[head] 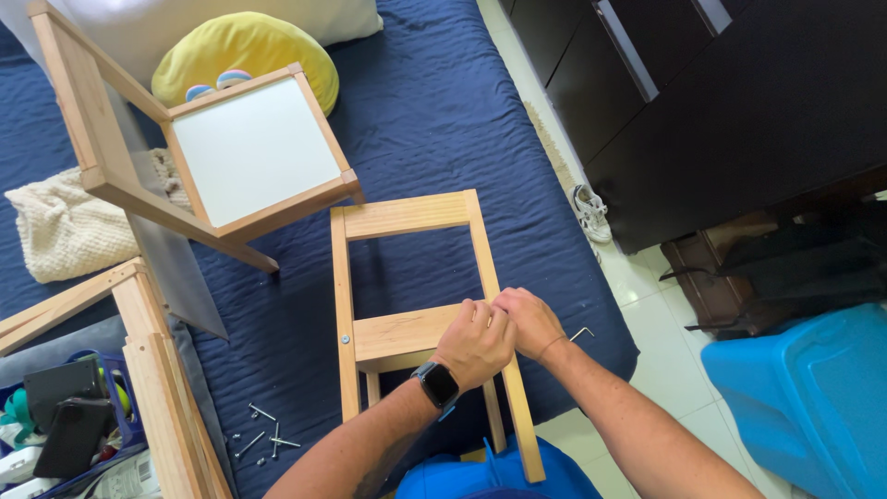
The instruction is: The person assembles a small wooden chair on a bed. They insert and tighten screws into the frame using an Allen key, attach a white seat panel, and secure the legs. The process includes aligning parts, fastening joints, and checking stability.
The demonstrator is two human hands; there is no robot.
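A pale wooden chair frame (407, 215) lies flat on a dark blue quilted mattress (443, 102). Both hands meet at the frame's right rail, where the lower crossbar joins it. My left hand (476, 344), with a dark watch on its wrist, rests curled on the crossbar's right end. My right hand (528, 319) presses against the rail beside it, fingers bent. Whatever is between the fingers is hidden. Several loose screws (261, 434) lie on the quilt left of the frame. A small metal hex key (582, 334) lies right of my right hand.
An assembled wooden chair (254, 152) with a white seat lies tipped at upper left, by a yellow cushion (245, 46) and cream knit cloth (60, 226). Another wooden frame (157, 370) and a box of items (65, 425) are lower left. A blue bin (813, 397) stands right.
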